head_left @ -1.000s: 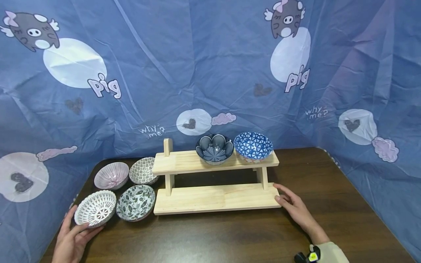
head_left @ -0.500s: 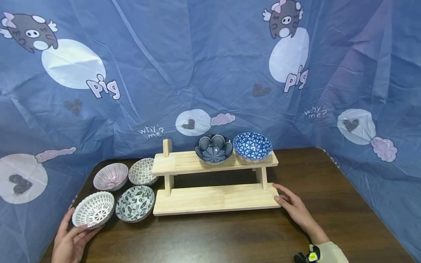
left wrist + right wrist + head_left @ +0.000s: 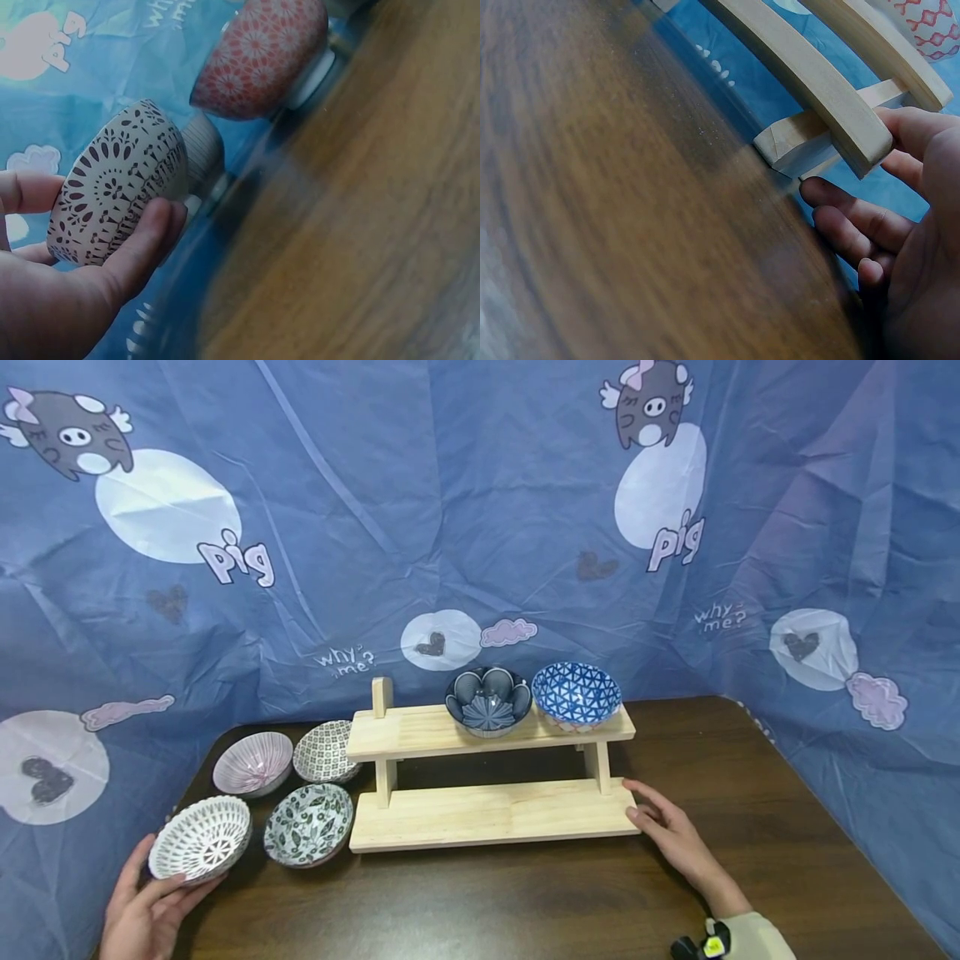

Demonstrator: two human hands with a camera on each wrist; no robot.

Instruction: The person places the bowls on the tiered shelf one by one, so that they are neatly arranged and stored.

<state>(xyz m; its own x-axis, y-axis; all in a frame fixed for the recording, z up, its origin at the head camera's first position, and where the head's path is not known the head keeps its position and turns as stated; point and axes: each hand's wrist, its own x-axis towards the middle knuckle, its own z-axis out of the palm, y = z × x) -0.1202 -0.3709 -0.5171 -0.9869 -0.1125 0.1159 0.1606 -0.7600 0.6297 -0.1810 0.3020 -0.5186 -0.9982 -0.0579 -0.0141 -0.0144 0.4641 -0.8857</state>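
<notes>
A white bowl with a dark petal pattern (image 3: 201,839) is at the table's left edge, gripped by my left hand (image 3: 146,910) with the thumb on the near side and fingers around the far side. In the left wrist view the patterned outside of this bowl (image 3: 112,187) faces the camera, tilted. My right hand (image 3: 678,843) touches the right end of the two-tier wooden rack's lower shelf (image 3: 495,814). In the right wrist view the fingers lie relaxed around the shelf end (image 3: 862,142), and the lower ones are loosely bent.
Beside the held bowl stand a leaf-patterned bowl (image 3: 309,825), a pink-lined bowl (image 3: 253,763) and a grey-checked bowl (image 3: 326,752). A dark blue petal bowl (image 3: 489,702) and a blue-and-white triangle bowl (image 3: 576,693) sit on the upper shelf (image 3: 420,731). Blue cloth (image 3: 487,527) hangs behind the table.
My left hand has shifted the white patterned bowl slightly left, widening its gap from the leaf-patterned bowl. My right hand stays at the shelf end.
</notes>
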